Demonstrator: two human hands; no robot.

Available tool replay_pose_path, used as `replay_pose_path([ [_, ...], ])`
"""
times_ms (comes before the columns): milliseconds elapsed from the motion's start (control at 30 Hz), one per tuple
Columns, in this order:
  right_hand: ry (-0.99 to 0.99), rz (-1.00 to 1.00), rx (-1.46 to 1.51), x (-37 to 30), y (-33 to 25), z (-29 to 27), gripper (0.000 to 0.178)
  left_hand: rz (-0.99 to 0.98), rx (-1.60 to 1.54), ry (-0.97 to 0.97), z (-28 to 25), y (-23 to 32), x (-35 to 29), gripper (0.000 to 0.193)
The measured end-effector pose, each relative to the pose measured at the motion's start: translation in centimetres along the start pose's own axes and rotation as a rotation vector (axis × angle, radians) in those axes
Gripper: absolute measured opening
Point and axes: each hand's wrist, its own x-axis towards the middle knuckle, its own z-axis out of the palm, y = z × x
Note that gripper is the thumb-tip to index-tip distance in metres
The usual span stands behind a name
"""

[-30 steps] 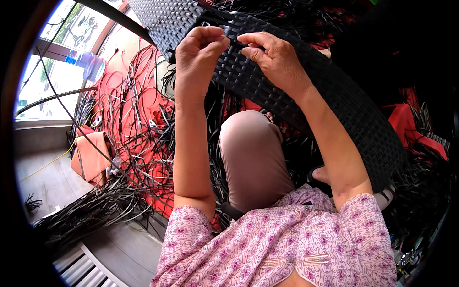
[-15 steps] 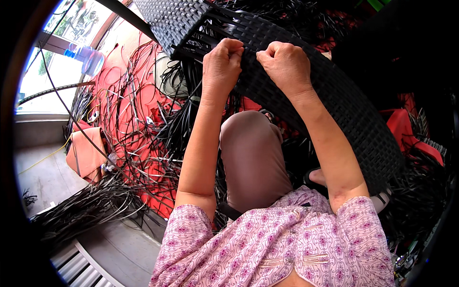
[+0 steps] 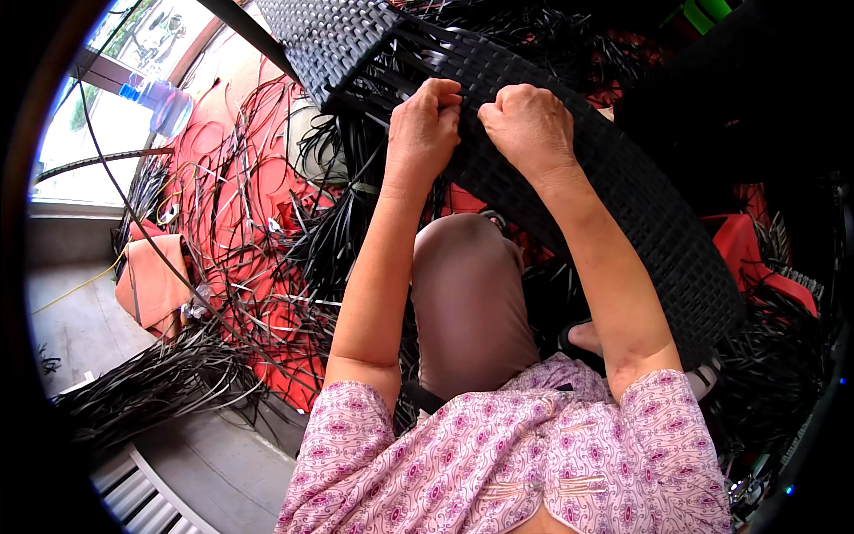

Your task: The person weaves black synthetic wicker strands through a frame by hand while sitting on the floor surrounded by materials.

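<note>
Across the upper middle lies a long curved woven piece of flat black strips [image 3: 649, 196], with a grey-lit woven block [image 3: 325, 36] at its upper left end. Loose unwoven strips [image 3: 378, 89] show between the two. My left hand [image 3: 425, 129] is closed over the near edge of the woven piece, thumb against curled fingers. Close to its right, my right hand [image 3: 527, 129] is closed too, knuckles up. A small gap separates the hands. Whatever the fingers pinch is too thin and dark to make out. My knee [image 3: 467, 294] is below the hands.
Tangled black strips cover a red floor sheet [image 3: 240, 160] at the left. A thick strip bundle [image 3: 160, 383] lies lower left, near a folded orange cloth [image 3: 153, 283]. A clear plastic bottle [image 3: 169, 107] is near the window. At the right sits a red plastic container [image 3: 747, 254].
My left hand has shifted slightly right and down, nearer my right hand, which has dropped a little. Both remain closed. The view has moved slightly.
</note>
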Motion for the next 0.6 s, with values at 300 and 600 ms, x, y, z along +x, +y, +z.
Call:
replay_pose_path([
  [300,0.024,-0.01,-0.001,0.3,-0.1,1.1,0.029,-0.014,-0.09,-0.015,-0.1,0.2,0.0,0.024],
  [600,0.094,-0.034,0.006,-0.9,0.0,1.7,0.026,-0.052,-0.273,-0.143,-0.8,-1.0,0.9,0.03],
])
